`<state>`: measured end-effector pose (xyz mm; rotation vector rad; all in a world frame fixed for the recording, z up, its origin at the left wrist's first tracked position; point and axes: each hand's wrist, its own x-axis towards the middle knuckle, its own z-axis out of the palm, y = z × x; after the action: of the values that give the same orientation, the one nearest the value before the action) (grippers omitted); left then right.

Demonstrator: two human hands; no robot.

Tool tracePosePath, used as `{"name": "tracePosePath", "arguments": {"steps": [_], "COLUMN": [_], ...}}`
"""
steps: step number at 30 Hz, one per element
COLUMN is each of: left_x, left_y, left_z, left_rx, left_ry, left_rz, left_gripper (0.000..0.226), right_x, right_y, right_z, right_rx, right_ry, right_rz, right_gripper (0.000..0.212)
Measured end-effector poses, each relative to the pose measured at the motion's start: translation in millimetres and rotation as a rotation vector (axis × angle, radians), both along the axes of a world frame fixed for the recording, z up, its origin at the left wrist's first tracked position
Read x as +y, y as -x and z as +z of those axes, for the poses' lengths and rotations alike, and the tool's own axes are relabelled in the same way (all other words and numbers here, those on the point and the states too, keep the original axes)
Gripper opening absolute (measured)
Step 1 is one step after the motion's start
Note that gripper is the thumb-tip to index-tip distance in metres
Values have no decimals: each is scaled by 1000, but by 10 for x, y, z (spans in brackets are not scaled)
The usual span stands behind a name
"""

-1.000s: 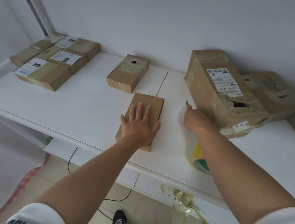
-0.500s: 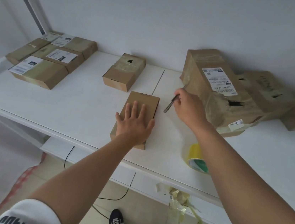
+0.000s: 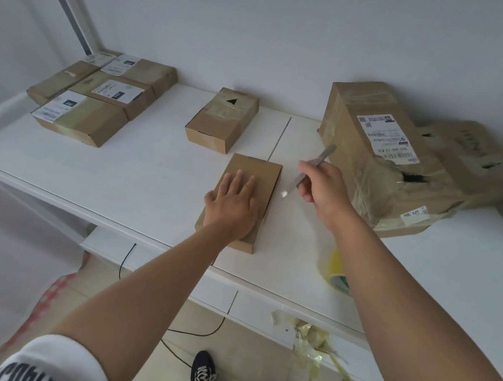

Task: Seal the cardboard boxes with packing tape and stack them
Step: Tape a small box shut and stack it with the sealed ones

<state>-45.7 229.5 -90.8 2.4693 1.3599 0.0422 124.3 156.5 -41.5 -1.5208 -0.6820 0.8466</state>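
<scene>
A home parcel-packing corner: labelled cardboard boxes line a white tabletop against a bare wall, tape scraps dangling below.

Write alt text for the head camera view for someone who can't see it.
A person's left hand presses flat on a small box on a white table, while the right hand holds a thin metal blade beside it. More boxes sit behind; a tape roll lies near the front edge.

My left hand lies flat on the small cardboard box near the front of the white bench. My right hand grips a thin metal blade just right of it, with the yellow tape roll nearer the edge.
</scene>
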Motion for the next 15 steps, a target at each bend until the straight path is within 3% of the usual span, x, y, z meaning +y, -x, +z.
{"name": "tracePosePath", "arguments": {"steps": [8,15], "left_x": [4,-3], "left_y": [12,16], "left_z": [-25,-51], "left_rx": [-2,-31], "left_ry": [-34,-52], "left_rz": [-10,-8], "left_gripper": [54,53], "right_x": [-73,-96], "right_y": [45,121], "right_z": [-57,-31], "right_rx": [-67,-3], "right_ry": [184,257], "right_rz": [372,451], "right_gripper": [19,27]}}
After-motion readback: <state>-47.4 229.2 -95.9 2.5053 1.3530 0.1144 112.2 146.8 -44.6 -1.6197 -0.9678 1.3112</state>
